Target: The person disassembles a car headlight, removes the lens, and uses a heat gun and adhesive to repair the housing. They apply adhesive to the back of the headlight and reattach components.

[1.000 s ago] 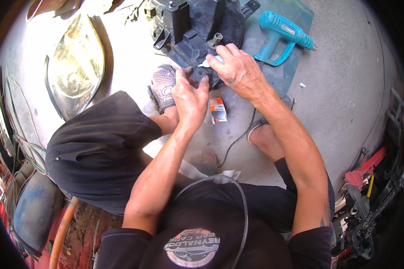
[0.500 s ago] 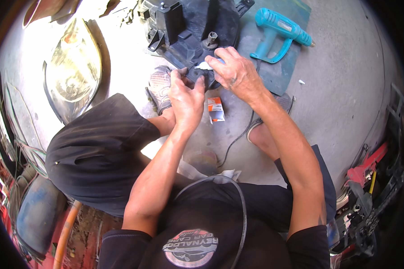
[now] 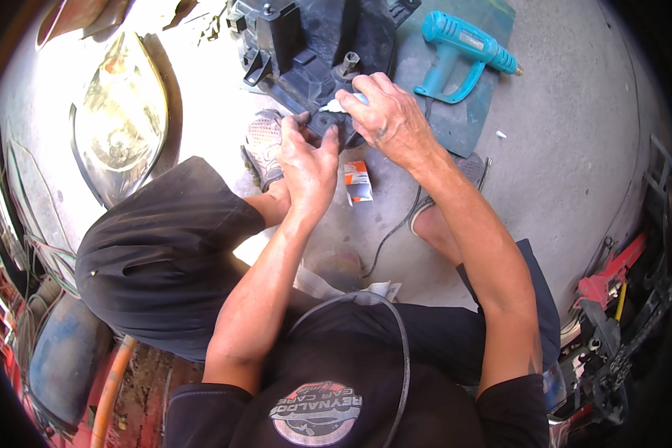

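A black plastic headlight housing point(image 3: 313, 71) stands on the floor in front of me. My left hand point(image 3: 308, 160) is closed on its near corner, with thumb and forefinger on either side of a small black tab. In my right hand point(image 3: 387, 116) is a small white glue bottle point(image 3: 334, 107), mostly hidden by the fingers. Its narrow white nozzle points left and touches or hovers just over the housing near my left fingertips; which of the two I cannot tell.
A teal heat gun point(image 3: 444, 67) lies on a grey-green mat point(image 3: 474, 119) to the right. An orange and white box point(image 3: 358, 181) and a small white cap point(image 3: 502, 135) are on the floor. At left lies a clear headlight lens point(image 3: 119, 112); a cord point(image 3: 387, 243) runs between my feet.
My right hand and the glue bottle have shifted slightly left and away from me. My left hand keeps its hold on the housing's corner.
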Available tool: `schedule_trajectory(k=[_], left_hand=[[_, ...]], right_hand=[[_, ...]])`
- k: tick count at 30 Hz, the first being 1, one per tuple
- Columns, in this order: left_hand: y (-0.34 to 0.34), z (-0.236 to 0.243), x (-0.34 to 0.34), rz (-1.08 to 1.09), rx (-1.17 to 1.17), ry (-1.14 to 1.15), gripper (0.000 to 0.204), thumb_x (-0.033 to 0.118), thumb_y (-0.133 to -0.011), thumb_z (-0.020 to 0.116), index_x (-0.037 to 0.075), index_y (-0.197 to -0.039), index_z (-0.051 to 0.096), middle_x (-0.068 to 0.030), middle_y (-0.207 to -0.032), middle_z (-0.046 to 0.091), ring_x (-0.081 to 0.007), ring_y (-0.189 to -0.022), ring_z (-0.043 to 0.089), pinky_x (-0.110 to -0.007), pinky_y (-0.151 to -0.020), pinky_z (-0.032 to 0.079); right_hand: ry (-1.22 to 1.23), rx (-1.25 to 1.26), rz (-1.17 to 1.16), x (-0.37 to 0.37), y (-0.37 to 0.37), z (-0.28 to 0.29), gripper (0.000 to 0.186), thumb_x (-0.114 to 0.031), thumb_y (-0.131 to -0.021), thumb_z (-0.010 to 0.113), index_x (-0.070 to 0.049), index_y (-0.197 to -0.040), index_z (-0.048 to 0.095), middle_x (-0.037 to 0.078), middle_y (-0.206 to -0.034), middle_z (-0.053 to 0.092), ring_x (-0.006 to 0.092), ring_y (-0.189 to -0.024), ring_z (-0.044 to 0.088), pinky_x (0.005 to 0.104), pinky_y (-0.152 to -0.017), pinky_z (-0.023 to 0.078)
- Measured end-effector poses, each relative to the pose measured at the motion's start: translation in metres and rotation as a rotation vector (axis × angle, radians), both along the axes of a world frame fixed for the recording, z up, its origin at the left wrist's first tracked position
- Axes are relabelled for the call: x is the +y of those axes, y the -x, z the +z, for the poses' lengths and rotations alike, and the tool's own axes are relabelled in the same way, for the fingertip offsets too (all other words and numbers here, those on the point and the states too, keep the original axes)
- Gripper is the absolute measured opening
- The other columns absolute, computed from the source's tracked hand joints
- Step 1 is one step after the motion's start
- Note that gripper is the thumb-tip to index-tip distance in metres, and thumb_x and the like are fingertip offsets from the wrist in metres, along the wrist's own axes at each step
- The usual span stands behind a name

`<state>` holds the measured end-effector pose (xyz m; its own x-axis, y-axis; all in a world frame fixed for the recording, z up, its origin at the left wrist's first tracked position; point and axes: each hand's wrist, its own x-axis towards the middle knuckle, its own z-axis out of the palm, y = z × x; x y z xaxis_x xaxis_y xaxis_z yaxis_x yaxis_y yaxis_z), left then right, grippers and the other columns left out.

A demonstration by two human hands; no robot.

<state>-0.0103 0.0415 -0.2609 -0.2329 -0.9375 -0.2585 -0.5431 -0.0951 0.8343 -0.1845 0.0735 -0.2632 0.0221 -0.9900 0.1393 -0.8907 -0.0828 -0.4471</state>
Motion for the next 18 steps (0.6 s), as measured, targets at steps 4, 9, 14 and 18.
schedule_trajectory(k=[4,9,14,18], left_hand=[[0.0,0.0,0.0,-0.004,-0.006,0.002,0.043,0.01,-0.09,0.078,-0.009,-0.123,0.058,-0.0142,-0.08,0.067,-0.0234,-0.07,0.066,-0.039,-0.07,0.054],[0.0,0.004,-0.001,-0.012,-0.029,-0.033,0.044,0.01,-0.091,0.078,-0.009,-0.125,0.059,-0.0124,-0.085,0.067,-0.0206,-0.076,0.066,-0.036,-0.073,0.054],[0.001,0.008,-0.002,-0.012,-0.051,-0.068,0.046,0.012,-0.091,0.078,-0.009,-0.126,0.058,-0.0117,-0.087,0.068,-0.0198,-0.08,0.066,-0.035,-0.075,0.053],[0.0,0.004,-0.002,-0.025,-0.045,-0.051,0.046,0.012,-0.091,0.078,-0.009,-0.127,0.058,-0.0122,-0.088,0.068,-0.0198,-0.081,0.066,-0.035,-0.075,0.054]], right_hand=[[-0.013,0.028,0.017,-0.002,0.0,0.004,0.034,-0.009,-0.084,0.071,-0.007,-0.118,0.075,0.009,-0.107,0.065,0.0285,-0.105,0.065,0.042,-0.088,0.059],[-0.03,0.043,0.04,-0.004,0.001,0.005,0.034,-0.01,-0.086,0.069,-0.007,-0.119,0.074,0.008,-0.108,0.065,0.0279,-0.107,0.065,0.0419,-0.09,0.059],[-0.027,0.039,0.033,-0.004,0.001,0.007,0.035,-0.008,-0.086,0.07,-0.007,-0.12,0.074,0.009,-0.107,0.065,0.0286,-0.106,0.065,0.0421,-0.088,0.06],[-0.022,-0.007,0.003,0.0,0.001,-0.004,0.038,-0.005,-0.083,0.072,-0.006,-0.121,0.075,0.01,-0.108,0.065,0.0299,-0.105,0.066,0.042,-0.084,0.062]])
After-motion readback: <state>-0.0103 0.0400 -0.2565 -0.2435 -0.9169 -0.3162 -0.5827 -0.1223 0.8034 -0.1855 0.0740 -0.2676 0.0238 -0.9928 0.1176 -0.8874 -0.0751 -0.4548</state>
